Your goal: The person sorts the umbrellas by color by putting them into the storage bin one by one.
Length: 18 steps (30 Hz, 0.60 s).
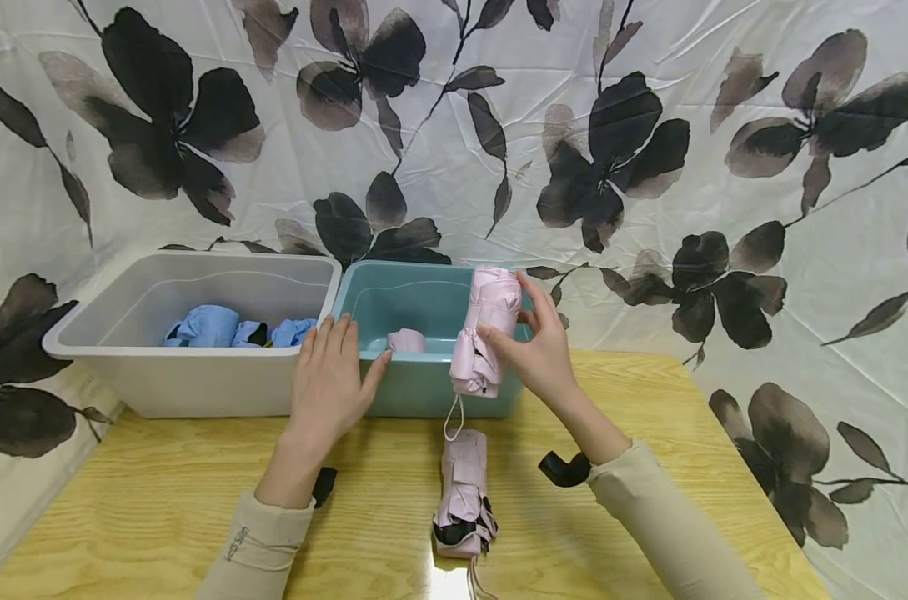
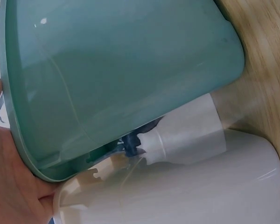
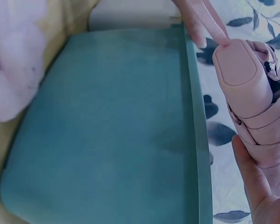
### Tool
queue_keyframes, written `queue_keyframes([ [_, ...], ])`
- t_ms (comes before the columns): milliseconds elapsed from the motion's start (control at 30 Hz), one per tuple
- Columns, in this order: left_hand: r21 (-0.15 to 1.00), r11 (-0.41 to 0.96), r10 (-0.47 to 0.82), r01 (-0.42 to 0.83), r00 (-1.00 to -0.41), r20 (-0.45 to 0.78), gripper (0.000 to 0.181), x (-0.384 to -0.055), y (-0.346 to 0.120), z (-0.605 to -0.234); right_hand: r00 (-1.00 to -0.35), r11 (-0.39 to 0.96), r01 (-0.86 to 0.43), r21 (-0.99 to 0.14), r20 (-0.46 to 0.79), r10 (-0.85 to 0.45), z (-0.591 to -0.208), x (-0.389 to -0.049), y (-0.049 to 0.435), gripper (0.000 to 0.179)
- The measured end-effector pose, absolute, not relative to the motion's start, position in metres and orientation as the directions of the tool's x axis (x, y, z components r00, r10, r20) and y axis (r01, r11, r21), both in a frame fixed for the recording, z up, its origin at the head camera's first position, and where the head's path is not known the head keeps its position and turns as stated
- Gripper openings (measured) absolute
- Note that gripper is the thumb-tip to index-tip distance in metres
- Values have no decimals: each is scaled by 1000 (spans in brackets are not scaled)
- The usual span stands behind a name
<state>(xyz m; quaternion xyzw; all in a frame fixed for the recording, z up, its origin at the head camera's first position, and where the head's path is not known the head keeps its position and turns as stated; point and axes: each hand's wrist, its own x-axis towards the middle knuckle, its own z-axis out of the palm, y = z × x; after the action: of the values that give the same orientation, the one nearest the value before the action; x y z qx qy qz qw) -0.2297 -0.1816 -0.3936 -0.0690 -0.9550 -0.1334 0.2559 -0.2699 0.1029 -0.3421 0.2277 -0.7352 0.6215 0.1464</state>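
Observation:
In the head view my right hand (image 1: 539, 346) holds a folded pink umbrella (image 1: 487, 325) between thumb and fingers, over the right part of the teal bin (image 1: 431, 387). Its wrist loop dangles below; the right wrist view shows the umbrella's handle end (image 3: 238, 65) up close. My left hand (image 1: 329, 379) rests with straight fingers on the near rims where the teal bin meets the grey-white bin (image 1: 206, 383). Inside the teal bin lies another pink bundle (image 1: 406, 340), partly hidden by the front wall. A second folded pink umbrella (image 1: 464, 492) lies on the table before the bin.
Several blue bundles (image 1: 209, 325) lie in the grey-white bin. Both bins stand side by side on a wooden table (image 1: 378, 517), against a white floral cloth (image 1: 454, 167). Black straps (image 1: 564, 469) show at the wrists.

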Motion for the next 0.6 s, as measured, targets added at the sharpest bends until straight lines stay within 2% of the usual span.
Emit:
queue_keyframes([
  [433,212,958,62,194,-859,509,77,-230,-182,-394,-933,147,-360,-921,352,-77,-329,-329,81,86],
  [600,210,958,63,196,-856,513,77,-231,-181,-395,-953,141,-300,-943,291,-85,-332,-346,71,83],
])
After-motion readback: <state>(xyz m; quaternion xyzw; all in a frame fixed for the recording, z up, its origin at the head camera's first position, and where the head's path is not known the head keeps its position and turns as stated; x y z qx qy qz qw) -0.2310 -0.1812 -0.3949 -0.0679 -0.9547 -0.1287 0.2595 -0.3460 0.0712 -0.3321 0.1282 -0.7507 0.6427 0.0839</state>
